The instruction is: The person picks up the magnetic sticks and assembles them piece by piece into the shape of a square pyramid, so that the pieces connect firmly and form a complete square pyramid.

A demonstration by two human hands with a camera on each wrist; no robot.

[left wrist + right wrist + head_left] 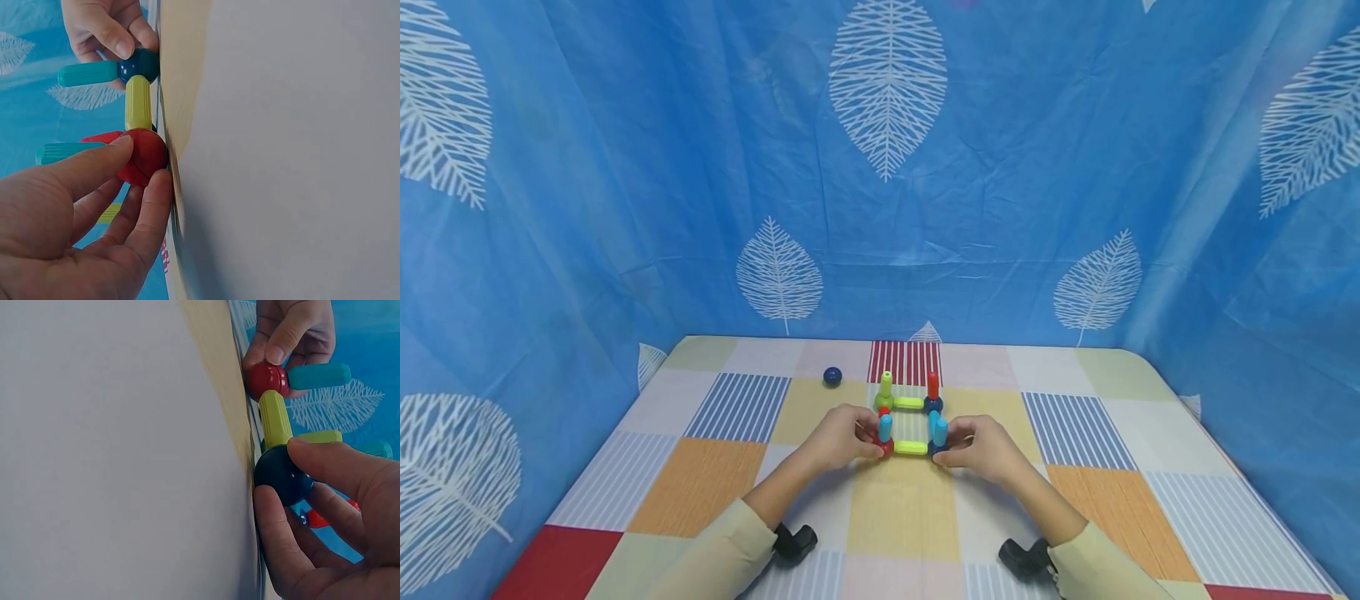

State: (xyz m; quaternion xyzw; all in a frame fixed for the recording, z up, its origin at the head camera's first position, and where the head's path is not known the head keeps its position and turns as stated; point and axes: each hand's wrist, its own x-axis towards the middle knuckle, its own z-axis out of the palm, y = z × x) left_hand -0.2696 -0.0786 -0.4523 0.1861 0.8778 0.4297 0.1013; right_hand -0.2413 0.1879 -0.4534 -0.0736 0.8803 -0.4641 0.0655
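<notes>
A square frame of coloured rods and balls sits on the patterned cloth, with an upright rod on each corner ball. My left hand point(842, 437) pinches the red ball point(147, 156) at the near left corner between thumb and fingers. At the near right corner my right hand point(983, 446) grips the dark blue ball point(284, 475) the same way. A yellow-green rod point(911, 447) joins these two balls, and light blue rods point(886, 427) stand on them. The far corners are a green ball point(885, 402) under a yellow-green rod and a dark blue ball point(933, 404) under a red rod point(932, 384).
A loose dark blue ball point(832, 377) lies behind and left of the frame. The table's patchwork cloth point(902, 508) reaches back to a blue curtain point(1000, 167) with white leaf prints. Black wrist mounts point(794, 544) show at both sleeves.
</notes>
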